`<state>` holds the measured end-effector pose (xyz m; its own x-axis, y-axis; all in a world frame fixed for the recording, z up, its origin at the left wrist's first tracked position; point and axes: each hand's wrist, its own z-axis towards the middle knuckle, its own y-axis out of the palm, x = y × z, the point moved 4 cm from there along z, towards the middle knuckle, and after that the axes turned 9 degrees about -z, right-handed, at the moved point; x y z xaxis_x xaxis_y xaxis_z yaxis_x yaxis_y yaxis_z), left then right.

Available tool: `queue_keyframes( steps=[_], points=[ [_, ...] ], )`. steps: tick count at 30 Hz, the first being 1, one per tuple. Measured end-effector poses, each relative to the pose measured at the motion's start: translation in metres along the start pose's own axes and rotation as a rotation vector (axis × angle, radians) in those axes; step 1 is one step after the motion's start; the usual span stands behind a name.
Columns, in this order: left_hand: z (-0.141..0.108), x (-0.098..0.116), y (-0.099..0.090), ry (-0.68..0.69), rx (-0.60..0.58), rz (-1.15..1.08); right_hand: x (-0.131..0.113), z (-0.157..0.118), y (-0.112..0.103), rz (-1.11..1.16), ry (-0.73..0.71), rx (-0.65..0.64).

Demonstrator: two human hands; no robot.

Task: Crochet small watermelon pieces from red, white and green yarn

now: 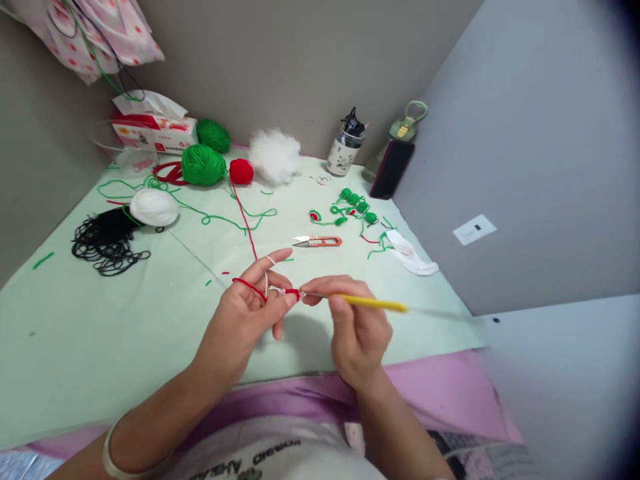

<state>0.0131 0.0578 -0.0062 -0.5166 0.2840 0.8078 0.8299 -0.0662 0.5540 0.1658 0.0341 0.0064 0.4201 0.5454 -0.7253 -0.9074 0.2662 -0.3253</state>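
Observation:
Between the thumb and fingers of my left hand [250, 307] is pinched a small red and white crochet piece [292, 294]. White yarn loops over its raised index finger, and red yarn [249, 285] runs across the hand. My right hand [361, 327] grips a crochet hook with a yellow handle [375, 303]; its metal tip meets the piece. The red strand leads back to a red yarn ball [241, 172], and a thin white strand runs toward a white yarn ball [154, 207]. Just beyond my hands lie orange-handled thread snips [320, 241].
Green yarn balls [204, 165], white stuffing [275, 157] and a tissue pack [165, 133] line the back. Black yarn [107, 240] lies left. Small green crochet pieces [353, 200], a pen jar [344, 152], a phone [393, 169] and a bottle [403, 127] are right, near the wall.

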Motion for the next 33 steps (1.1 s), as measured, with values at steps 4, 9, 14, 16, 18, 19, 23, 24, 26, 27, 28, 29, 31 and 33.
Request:
queue_keyframes(
  steps=[4, 9, 14, 16, 18, 19, 23, 24, 26, 27, 28, 29, 31, 33],
  points=[
    [0.001, -0.005, 0.002, -0.102, -0.036, -0.120, -0.007, -0.009, 0.005, -0.366, -0.306, 0.009],
    [0.004, -0.006, 0.002, -0.264, -0.037, -0.294, 0.004, 0.001, -0.001, 0.049, 0.016, 0.088],
    [0.003, -0.004, 0.006, -0.156, -0.069, -0.179, 0.006, 0.010, 0.003, 0.209, 0.118, 0.023],
    [0.002, -0.005, 0.008, -0.113, -0.062, -0.130, 0.003, 0.007, 0.004, 0.100, 0.056, 0.024],
    [0.002, -0.007, 0.007, -0.100, -0.038, -0.132, 0.000, 0.002, 0.004, -0.067, -0.036, 0.030],
    [0.002, -0.008, 0.007, -0.120, -0.034, -0.156, -0.002, 0.000, 0.004, -0.165, -0.097, 0.031],
    [0.006, -0.012, 0.004, -0.273, -0.044, -0.318, -0.003, -0.001, 0.001, -0.244, -0.180, 0.068],
    [0.007, -0.011, 0.002, -0.280, -0.036, -0.343, 0.000, 0.001, -0.002, -0.144, -0.103, 0.091],
    [0.009, -0.008, -0.001, -0.241, -0.016, -0.343, 0.008, 0.006, -0.004, 0.105, 0.092, 0.118],
    [0.009, -0.007, -0.002, -0.209, -0.011, -0.314, 0.011, 0.008, -0.003, 0.203, 0.163, 0.106],
    [0.009, -0.007, -0.002, -0.177, -0.012, -0.270, 0.012, 0.009, -0.001, 0.266, 0.199, 0.076],
    [0.008, -0.006, -0.002, -0.150, -0.015, -0.216, 0.011, 0.010, 0.001, 0.292, 0.206, 0.037],
    [0.006, -0.007, -0.001, -0.113, -0.022, -0.116, 0.010, 0.010, 0.004, 0.275, 0.197, -0.008],
    [0.005, -0.007, 0.000, -0.099, -0.024, -0.056, 0.013, 0.009, 0.004, 0.299, 0.225, 0.003]
  ],
)
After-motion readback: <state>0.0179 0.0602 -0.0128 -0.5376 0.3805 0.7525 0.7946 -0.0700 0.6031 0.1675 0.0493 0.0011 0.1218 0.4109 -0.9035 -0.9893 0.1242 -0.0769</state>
